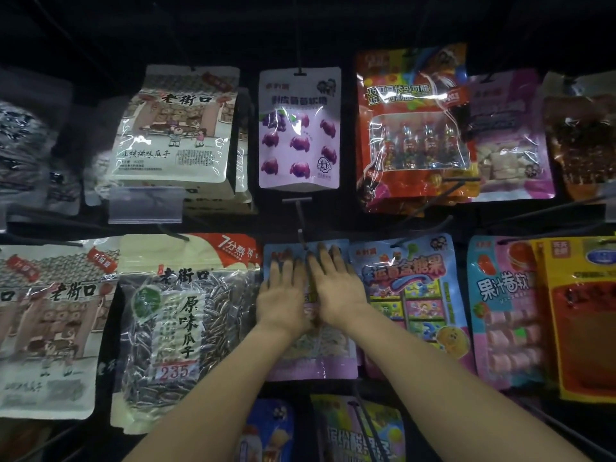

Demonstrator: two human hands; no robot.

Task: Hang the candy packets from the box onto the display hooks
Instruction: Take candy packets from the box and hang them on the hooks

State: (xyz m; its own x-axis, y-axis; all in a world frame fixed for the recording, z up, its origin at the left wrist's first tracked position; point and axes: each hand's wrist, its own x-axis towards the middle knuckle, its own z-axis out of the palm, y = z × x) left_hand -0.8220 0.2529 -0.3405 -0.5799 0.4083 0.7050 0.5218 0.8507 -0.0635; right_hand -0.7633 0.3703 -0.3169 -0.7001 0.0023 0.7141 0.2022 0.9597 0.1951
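Note:
A blue and pink candy packet (313,358) hangs in the middle row of the display, its top at a metal hook (301,225) that sticks out towards me. My left hand (283,295) and my right hand (336,288) lie flat side by side on the packet's upper half, fingers spread and pointing up at its top edge. Both palms press against the packet; neither hand closes round it. The box is out of view.
Above hangs a purple grape candy packet (299,128) on its own hook. Sunflower seed bags (186,331) fill the left side, and a blue candy packet (410,295) hangs directly right. More packets (360,428) hang below my forearms. A clear price holder (146,205) juts out at upper left.

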